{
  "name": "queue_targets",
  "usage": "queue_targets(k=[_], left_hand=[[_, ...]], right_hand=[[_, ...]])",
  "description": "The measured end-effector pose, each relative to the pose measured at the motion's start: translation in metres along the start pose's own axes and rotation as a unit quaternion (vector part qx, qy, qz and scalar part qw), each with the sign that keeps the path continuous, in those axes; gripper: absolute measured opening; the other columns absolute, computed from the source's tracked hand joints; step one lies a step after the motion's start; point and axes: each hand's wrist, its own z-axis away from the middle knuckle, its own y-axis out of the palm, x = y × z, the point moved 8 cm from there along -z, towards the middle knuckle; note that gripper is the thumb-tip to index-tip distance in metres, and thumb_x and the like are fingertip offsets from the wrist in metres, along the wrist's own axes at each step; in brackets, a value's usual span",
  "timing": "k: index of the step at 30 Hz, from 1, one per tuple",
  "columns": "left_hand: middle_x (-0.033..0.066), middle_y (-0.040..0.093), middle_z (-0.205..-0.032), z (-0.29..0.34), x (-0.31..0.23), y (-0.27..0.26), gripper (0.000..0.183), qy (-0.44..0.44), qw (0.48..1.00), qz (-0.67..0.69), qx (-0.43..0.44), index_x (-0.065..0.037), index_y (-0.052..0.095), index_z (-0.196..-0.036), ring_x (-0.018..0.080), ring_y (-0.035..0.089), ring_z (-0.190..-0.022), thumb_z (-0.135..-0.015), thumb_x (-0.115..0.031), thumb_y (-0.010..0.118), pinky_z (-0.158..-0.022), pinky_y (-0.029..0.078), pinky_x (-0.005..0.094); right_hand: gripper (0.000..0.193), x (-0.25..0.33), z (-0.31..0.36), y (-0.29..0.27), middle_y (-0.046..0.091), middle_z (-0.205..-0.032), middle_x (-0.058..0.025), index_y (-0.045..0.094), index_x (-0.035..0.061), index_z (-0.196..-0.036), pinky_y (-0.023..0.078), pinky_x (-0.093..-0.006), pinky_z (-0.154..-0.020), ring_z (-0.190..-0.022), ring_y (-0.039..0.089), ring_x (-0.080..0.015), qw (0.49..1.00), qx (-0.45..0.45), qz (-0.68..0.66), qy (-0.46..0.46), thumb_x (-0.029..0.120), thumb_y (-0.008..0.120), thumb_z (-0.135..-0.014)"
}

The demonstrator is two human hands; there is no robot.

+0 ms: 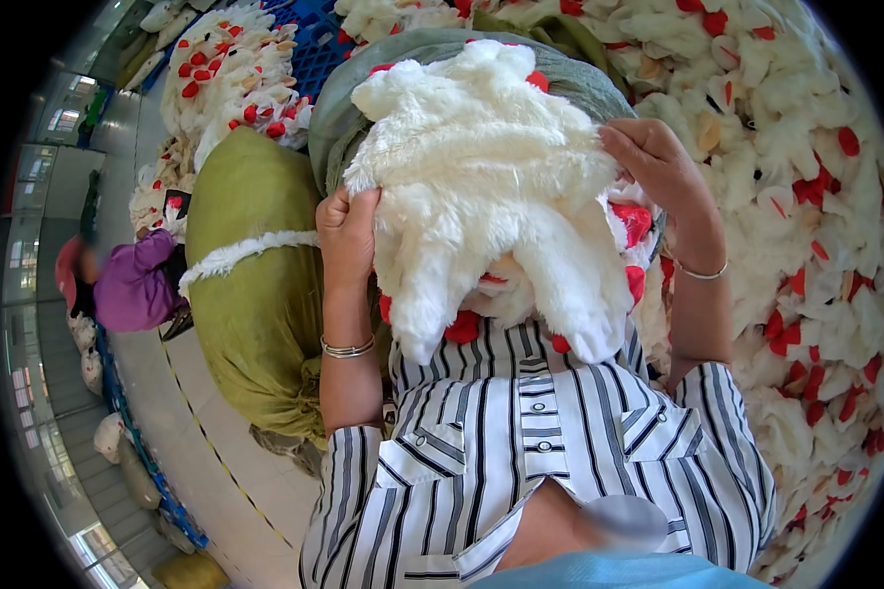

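A white plush toy skin (491, 167), limp and unstuffed, is spread out between my two hands. My left hand (347, 236) pinches its left edge with the fingers closed. On the opposite side my right hand (648, 162) grips the right edge, also closed. Two leg-like tubes hang from it toward my striped shirt. Beneath it, more white plush pieces with red parts (635, 224) show inside a grey-green sack (363, 74), whose rim curves behind the toy skin.
A stuffed olive sack (255, 285) stands at my left, a white fluffy strip (250, 257) across it. To the right lies a big heap of white and red plush skins (796, 245). Another pile (231, 74) sits far left near a blue plastic pallet (319, 44). A person in purple (136, 280) is beyond the sack.
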Motion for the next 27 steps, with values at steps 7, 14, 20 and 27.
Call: queue_targets(k=[7,14,20,27], left_hand=[[-0.0022,0.067,-0.081,0.023,-0.047,0.062,0.012,0.058,0.976,-0.038,0.206,-0.001,0.069,-0.088,0.0038,0.058,-0.073,-0.083,-0.010,0.065,-0.066,0.045,0.0226],[0.0079,0.066,-0.089,-0.012,-0.027,0.041,0.025,0.025,0.978,0.137,0.157,-0.005,0.057,-0.073,0.0132,0.059,-0.078,-0.091,-0.022,0.061,-0.077,0.045,0.0278],[0.0133,0.064,-0.091,-0.010,0.011,0.039,0.032,-0.025,0.968,0.124,0.219,-0.008,0.049,-0.074,0.0196,0.061,-0.086,-0.098,-0.029,0.051,-0.079,0.049,0.0315],[0.0105,0.065,-0.096,-0.004,0.019,0.061,0.030,-0.046,0.958,0.107,0.262,-0.009,0.056,-0.080,0.0172,0.061,-0.089,-0.098,-0.033,0.054,-0.082,0.048,0.0309]], right_hand=[[0.049,-0.012,-0.036,0.031,0.047,-0.059,0.0014,0.066,-0.0013,-0.088,0.037,-0.0301,-0.053,-0.056,0.043,-0.0094,0.998,-0.045,-0.001,0.046,0.046,0.058,-0.094],[0.044,-0.010,-0.028,-0.001,0.063,-0.095,-0.0071,0.063,-0.0003,-0.107,0.050,-0.0332,-0.079,-0.085,0.060,-0.0173,0.996,-0.061,-0.032,0.061,0.041,0.056,-0.094],[0.030,-0.018,0.150,-0.265,0.065,-0.102,-0.0092,0.065,-0.0016,-0.102,0.050,-0.0317,-0.084,-0.093,0.062,-0.0193,0.788,-0.612,0.064,-0.023,0.023,0.049,-0.095],[0.025,0.054,0.105,-0.131,0.067,-0.100,-0.0100,0.069,-0.0043,-0.085,0.050,-0.0271,-0.082,-0.096,0.063,-0.0195,0.916,-0.339,0.084,-0.197,0.006,0.047,-0.091]])
